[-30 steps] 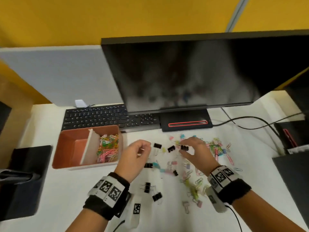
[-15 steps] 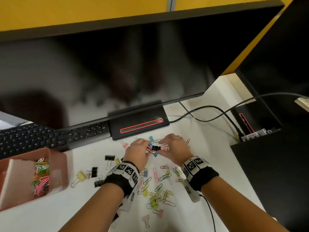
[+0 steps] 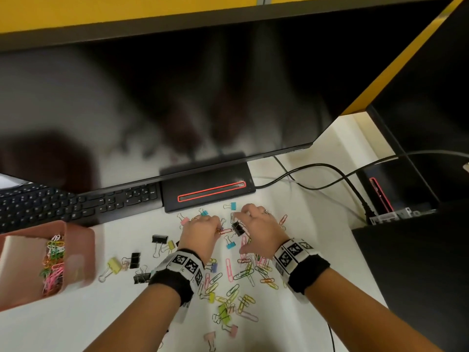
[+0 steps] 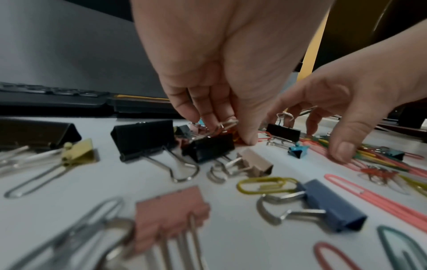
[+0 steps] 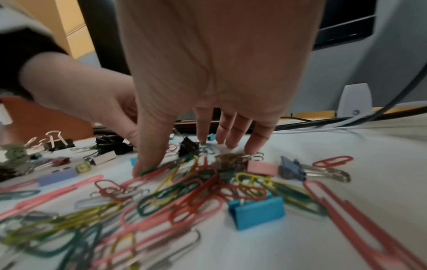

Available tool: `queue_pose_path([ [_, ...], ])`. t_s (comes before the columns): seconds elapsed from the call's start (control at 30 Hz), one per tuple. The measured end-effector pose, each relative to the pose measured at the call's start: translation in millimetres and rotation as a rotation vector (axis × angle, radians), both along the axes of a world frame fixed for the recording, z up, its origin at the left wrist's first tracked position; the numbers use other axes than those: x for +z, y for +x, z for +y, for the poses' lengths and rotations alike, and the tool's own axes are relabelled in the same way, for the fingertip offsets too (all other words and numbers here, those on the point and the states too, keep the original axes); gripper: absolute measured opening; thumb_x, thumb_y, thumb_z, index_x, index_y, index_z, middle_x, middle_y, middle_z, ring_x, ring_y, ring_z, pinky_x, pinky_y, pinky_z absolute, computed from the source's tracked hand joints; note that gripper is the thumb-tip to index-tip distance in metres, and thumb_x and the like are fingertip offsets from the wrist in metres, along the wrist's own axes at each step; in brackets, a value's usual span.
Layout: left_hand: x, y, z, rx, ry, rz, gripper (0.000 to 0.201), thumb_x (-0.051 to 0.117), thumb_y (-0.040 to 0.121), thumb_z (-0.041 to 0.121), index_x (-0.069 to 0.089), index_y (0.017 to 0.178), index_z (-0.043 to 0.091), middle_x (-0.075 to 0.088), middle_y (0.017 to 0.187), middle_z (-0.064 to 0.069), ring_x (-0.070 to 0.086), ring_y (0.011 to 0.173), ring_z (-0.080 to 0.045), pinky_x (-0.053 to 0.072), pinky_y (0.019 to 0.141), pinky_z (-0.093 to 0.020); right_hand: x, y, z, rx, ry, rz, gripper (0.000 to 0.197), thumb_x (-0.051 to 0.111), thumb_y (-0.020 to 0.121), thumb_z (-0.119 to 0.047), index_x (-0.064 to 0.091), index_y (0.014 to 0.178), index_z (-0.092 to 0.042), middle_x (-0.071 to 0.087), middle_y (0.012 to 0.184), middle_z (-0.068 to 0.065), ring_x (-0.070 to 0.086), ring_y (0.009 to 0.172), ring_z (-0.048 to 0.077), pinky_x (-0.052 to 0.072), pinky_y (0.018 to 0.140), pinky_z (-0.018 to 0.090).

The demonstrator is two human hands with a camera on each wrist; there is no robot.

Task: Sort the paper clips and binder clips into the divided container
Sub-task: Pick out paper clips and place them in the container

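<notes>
— Head view first, biggest thing: what fills it?
— A dark monitor [image 3: 177, 97] over a white desk [image 3: 114, 323], with a black keyboard [image 3: 76, 204] under its left edge.
— And the container?
— The brown divided container [image 3: 83, 252] sits at the desk's left edge. Its right compartment holds a heap of coloured paper clips [image 3: 53, 265]; what the left compartment holds I cannot tell.
— The rest of the clips?
— Scattered on the desk right of it: black binder clips [image 3: 160, 240] nearer the container, loose paper clips [image 3: 243, 275] mixed with small coloured binder clips below the hands.
— The hands?
— Both are low over the pile, close together. The left hand [image 4: 221, 60] has its fingers curled, pinching a wire handle of a small black binder clip [image 4: 209, 147]. The right hand [image 5: 215, 73] is spread wide, fingertips [image 5: 231, 144] down among the clips, thumb on a pink paper clip, gripping nothing.
</notes>
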State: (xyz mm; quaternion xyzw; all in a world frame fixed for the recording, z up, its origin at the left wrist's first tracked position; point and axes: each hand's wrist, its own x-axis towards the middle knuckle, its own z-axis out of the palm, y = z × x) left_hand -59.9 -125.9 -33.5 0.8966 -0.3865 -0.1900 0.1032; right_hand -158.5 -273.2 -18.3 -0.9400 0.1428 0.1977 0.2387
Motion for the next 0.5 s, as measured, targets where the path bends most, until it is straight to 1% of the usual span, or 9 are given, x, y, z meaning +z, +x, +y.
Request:
queue_pose_path([
  [0.07,1,-1,0,-0.024,0.047,-0.025,0.013,0.049,0.092,0.030,0.057,0.101,0.025,0.063,0.097,0.004,0.055,0.096,-0.018,0.033,0.095,-0.034,-2,3,3,-0.021,0.066,-0.003,0.066,0.076,0.070,-0.027,0.048,0.128,-0.019,0.042,0.126,0.000,0.045,0.110,0.022,0.046,0.094,0.037],
  [0.13,1,-1,1,-0.044,0.073,-0.039,0.013,0.047,0.093,0.029,0.057,0.100,0.026,0.063,0.096,0.005,0.054,0.096,-0.018,0.031,0.097,-0.035,-3,1,3,-0.064,0.120,-0.022,0.049,0.072,0.074,-0.017,0.055,0.120,-0.015,0.047,0.119,0.002,0.048,0.108,0.023,0.048,0.091,0.037],
  [0.2,1,-2,2,-0.069,0.092,-0.049,0.011,0.047,0.093,0.028,0.057,0.098,0.027,0.063,0.095,0.007,0.055,0.094,-0.017,0.030,0.096,-0.035,-7,-2,3,-0.105,0.138,-0.020,0.040,0.070,0.078,-0.015,0.060,0.116,-0.015,0.053,0.116,0.004,0.051,0.107,0.022,0.048,0.091,0.037],
  [0.27,0,-2,4,-0.105,0.109,-0.067,0.010,0.050,0.091,0.023,0.057,0.097,0.028,0.063,0.094,0.008,0.055,0.092,-0.016,0.031,0.094,-0.033,-9,-5,4,-0.152,0.146,0.008,0.037,0.069,0.079,-0.015,0.061,0.116,-0.016,0.056,0.115,0.006,0.054,0.106,0.023,0.049,0.091,0.039],
  [0.33,0,-4,6,-0.139,0.104,-0.074,0.012,0.051,0.090,0.020,0.058,0.098,0.027,0.063,0.096,0.008,0.056,0.092,-0.016,0.032,0.093,-0.032,-9,-6,6,-0.179,0.139,0.024,0.038,0.067,0.081,-0.013,0.059,0.118,-0.016,0.057,0.116,0.007,0.057,0.104,0.025,0.049,0.092,0.039],
  [0.4,1,-5,9,-0.143,0.045,-0.051,0.015,0.049,0.091,0.021,0.060,0.100,0.025,0.065,0.098,0.006,0.058,0.092,-0.018,0.032,0.094,-0.033,-9,-11,9,-0.256,0.211,-0.037,0.041,0.065,0.081,-0.009,0.057,0.121,-0.016,0.060,0.114,0.008,0.059,0.099,0.021,0.049,0.091,0.034],
  [0.47,5,-7,12,-0.117,-0.036,-0.011,0.017,0.049,0.092,0.022,0.063,0.101,0.021,0.066,0.098,0.003,0.061,0.089,-0.020,0.037,0.093,-0.034,-6,-18,13,-0.317,0.286,-0.121,0.037,0.066,0.082,-0.011,0.059,0.118,-0.017,0.062,0.110,0.007,0.059,0.093,0.017,0.048,0.088,0.028],
  [0.5,7,-9,13,-0.094,-0.089,0.012,0.016,0.051,0.091,0.021,0.065,0.099,0.019,0.067,0.097,0.000,0.062,0.087,-0.022,0.041,0.089,-0.034,-5,-21,15,-0.320,0.280,-0.165,0.032,0.066,0.082,-0.015,0.061,0.113,-0.018,0.063,0.107,0.006,0.059,0.093,0.017,0.048,0.089,0.031],
])
